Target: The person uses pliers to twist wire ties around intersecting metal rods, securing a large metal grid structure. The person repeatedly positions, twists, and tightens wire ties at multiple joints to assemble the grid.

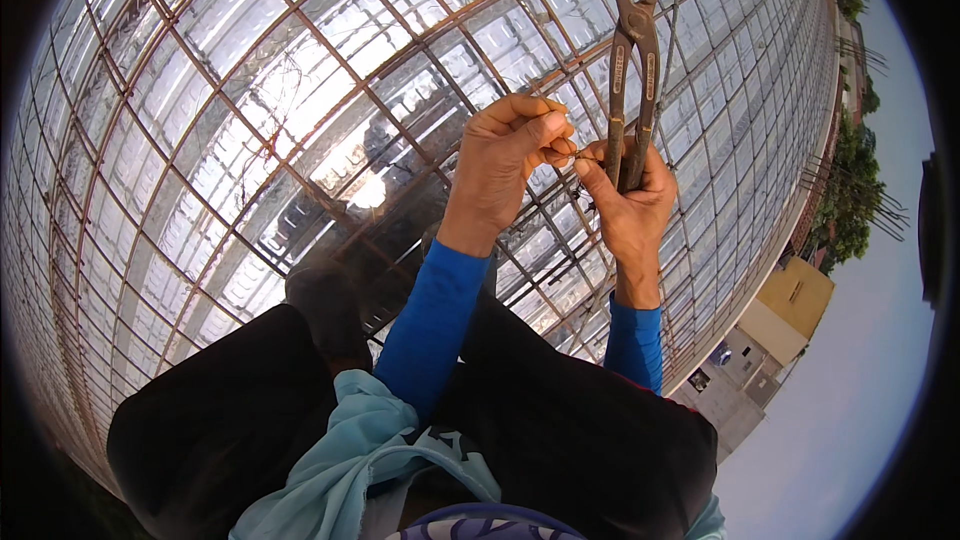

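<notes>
A pair of end-cutting pincers (633,70) stands upright, jaws uppermost, its two long handles tucked into my right hand (640,220). The right thumb and forefinger also pinch together beside the handles. My left hand (495,160) is closed in a pinch just to the left, its fingertips almost meeting those of the right. Between the fingertips shows a bit of thin dark wire (576,154); most of it is hidden by the fingers. Both hands are above a grid of rusty reinforcing bars (395,123).
Under the bars lie shiny ribbed metal sheets (345,30) with bright glare. My dark shoe (322,298) and bent knees in black trousers (225,405) are close below. Past the right edge are trees (850,175), protruding bars (890,215) and a yellow building (797,297).
</notes>
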`<state>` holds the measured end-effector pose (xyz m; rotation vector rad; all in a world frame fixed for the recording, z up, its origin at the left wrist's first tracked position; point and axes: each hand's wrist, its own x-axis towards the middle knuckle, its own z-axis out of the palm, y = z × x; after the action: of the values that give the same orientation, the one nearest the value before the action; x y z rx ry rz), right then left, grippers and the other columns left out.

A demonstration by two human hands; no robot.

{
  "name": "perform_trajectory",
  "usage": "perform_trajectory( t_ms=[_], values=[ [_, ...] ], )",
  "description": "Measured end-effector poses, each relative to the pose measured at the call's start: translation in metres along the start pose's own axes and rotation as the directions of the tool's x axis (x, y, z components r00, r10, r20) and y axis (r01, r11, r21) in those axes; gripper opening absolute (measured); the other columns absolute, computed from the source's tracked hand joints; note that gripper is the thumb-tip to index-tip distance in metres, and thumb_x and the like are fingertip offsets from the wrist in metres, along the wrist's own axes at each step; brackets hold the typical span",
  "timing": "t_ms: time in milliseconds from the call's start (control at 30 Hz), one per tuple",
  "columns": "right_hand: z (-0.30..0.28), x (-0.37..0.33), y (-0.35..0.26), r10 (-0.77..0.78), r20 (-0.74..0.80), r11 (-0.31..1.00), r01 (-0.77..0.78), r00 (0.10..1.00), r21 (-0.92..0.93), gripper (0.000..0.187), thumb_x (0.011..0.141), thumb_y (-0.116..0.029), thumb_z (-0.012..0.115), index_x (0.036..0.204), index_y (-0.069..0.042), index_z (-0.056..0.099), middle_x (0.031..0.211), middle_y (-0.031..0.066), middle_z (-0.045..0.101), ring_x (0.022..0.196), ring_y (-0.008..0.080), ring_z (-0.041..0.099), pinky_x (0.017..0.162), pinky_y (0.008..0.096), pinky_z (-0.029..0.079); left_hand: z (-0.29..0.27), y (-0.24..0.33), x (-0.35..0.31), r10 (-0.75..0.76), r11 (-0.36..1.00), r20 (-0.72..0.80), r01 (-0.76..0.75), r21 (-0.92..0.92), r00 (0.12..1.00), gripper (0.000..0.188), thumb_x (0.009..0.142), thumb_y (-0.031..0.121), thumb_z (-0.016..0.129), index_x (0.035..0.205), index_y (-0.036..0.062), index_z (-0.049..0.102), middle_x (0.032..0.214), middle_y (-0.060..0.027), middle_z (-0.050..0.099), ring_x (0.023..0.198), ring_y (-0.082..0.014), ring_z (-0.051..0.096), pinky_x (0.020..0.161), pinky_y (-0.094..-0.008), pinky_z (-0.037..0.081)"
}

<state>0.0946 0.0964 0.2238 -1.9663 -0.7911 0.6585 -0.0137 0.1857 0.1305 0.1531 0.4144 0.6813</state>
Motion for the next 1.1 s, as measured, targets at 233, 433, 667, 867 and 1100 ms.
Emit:
perform_trajectory(
  t_ms=[233, 433, 667, 867, 1100],
  values=[
    [0.002, -0.004, -0.001, 0.057, 0.014, 0.977, -0.059, 0.998, 0.206, 0.020, 0.087, 0.001, 0.085, 0.100, -0.002, 0.070, 0.090, 0.0009, 0.073, 0.077, 0.0060, 0.064, 0.070, 0.0226, 0.051, 0.000, 0.005, 0.000, -0.136, 0.987, 0.049, 0.140, -0.079, 0.990, 0.011, 0.102, 0.015, 0.070, 0.106, 0.0055, 0.070, 0.093, -0.0096, 0.071, 0.074, -0.0167, 0.067, 0.068, -0.0301, 0.054],
    [0.008, -0.006, -0.020, -0.003, -0.042, 0.978, 0.012, 0.999, 0.206, 0.021, 0.087, 0.002, 0.084, 0.102, -0.001, 0.070, 0.091, 0.0020, 0.074, 0.080, 0.0070, 0.067, 0.073, 0.0230, 0.053, 0.015, 0.004, -0.007, -0.317, 0.946, -0.077, 0.308, -0.103, 0.945, 0.020, 0.095, 0.020, 0.078, 0.096, 0.0031, 0.067, 0.087, -0.0038, 0.064, 0.072, -0.0116, 0.060, 0.056, -0.0286, 0.046],
    [0.008, -0.002, -0.033, 0.057, -0.046, 0.983, -0.048, 0.997, 0.175, 0.019, 0.087, 0.000, 0.085, 0.099, -0.001, 0.070, 0.084, 0.0003, 0.071, 0.073, 0.0051, 0.062, 0.065, 0.0222, 0.050, 0.018, 0.010, -0.001, 0.326, 0.703, 0.086, -0.302, 0.644, 0.941, 0.024, 0.095, 0.020, 0.076, 0.115, 0.0074, 0.079, 0.127, -0.0097, 0.068, 0.117, -0.0217, 0.063, 0.101, -0.0374, 0.049],
    [-0.004, 0.015, -0.034, -0.007, -0.048, 0.992, 0.013, 0.999, 0.128, 0.018, 0.087, -0.001, 0.084, 0.097, -0.001, 0.069, 0.081, -0.0001, 0.070, 0.070, 0.0052, 0.062, 0.063, 0.0220, 0.049, 0.016, 0.008, -0.005, 0.431, 0.446, 0.332, -0.518, 0.730, 0.839, 0.024, 0.091, 0.018, 0.080, 0.110, 0.0044, 0.080, 0.108, -0.0131, 0.077, 0.104, -0.0263, 0.070, 0.094, -0.0384, 0.053],
    [-0.015, 0.020, -0.044, 0.018, 0.052, 0.998, -0.021, 0.998, 0.062, 0.019, 0.086, 0.001, 0.083, 0.099, -0.001, 0.069, 0.081, 0.0010, 0.070, 0.068, 0.0051, 0.061, 0.061, 0.0218, 0.048, 0.017, 0.015, -0.006, 0.374, 0.484, 0.366, -0.516, 0.707, 0.852, 0.019, 0.092, 0.016, 0.079, 0.104, 0.0020, 0.080, 0.095, -0.0122, 0.077, 0.090, -0.0247, 0.071, 0.082, -0.0361, 0.054]
  ],
)
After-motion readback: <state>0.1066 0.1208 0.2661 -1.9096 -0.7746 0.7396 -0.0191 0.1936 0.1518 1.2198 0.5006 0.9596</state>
